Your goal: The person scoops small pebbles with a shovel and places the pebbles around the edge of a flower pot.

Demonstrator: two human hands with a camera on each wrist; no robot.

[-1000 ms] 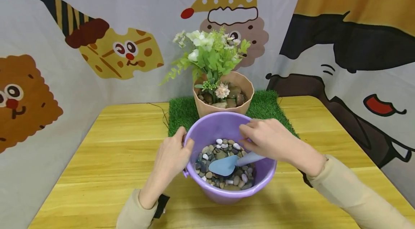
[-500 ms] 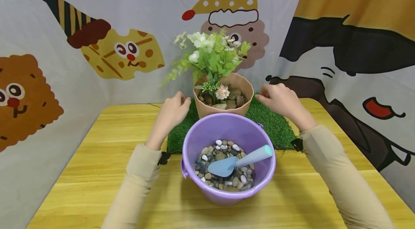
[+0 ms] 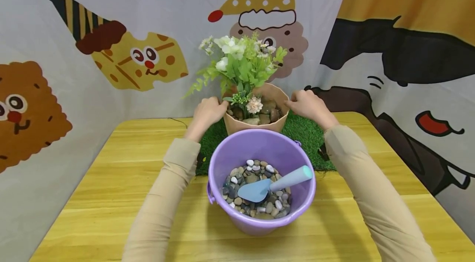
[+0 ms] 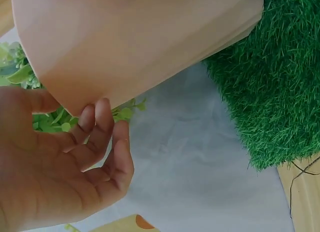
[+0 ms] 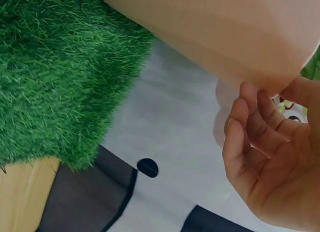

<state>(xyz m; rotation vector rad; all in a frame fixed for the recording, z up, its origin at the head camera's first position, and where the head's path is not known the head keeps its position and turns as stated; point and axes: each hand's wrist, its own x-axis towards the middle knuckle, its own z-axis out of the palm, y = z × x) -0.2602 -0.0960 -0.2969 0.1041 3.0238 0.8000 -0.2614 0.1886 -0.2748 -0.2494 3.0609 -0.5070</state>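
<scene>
The peach-coloured flower pot (image 3: 233,125) stands behind the bucket, with white flowers, green leaves (image 3: 243,70) and brown stones in it. My left hand (image 3: 208,113) pinches its left rim; in the left wrist view the thumb of that hand (image 4: 70,157) goes behind the rim and the fingertips touch the outer wall. On the opposite side my right hand (image 3: 309,105) pinches the rim likewise, fingers outside, as the right wrist view shows of the hand (image 5: 270,147). In front, a purple bucket (image 3: 256,142) holds pebbles (image 3: 272,208) and a blue trowel (image 3: 254,191).
Under the pot lies a green artificial grass mat (image 3: 308,138) on the wooden table (image 3: 111,196). The bucket stands between the forearms, close in front of the pot. Behind the table hangs a cloth (image 3: 156,2) printed with cartoon figures.
Both hands have left the bucket and moved back to the pot's rim, one on each side. The right hand no longer covers the trowel handle, which lies against the bucket's side.
</scene>
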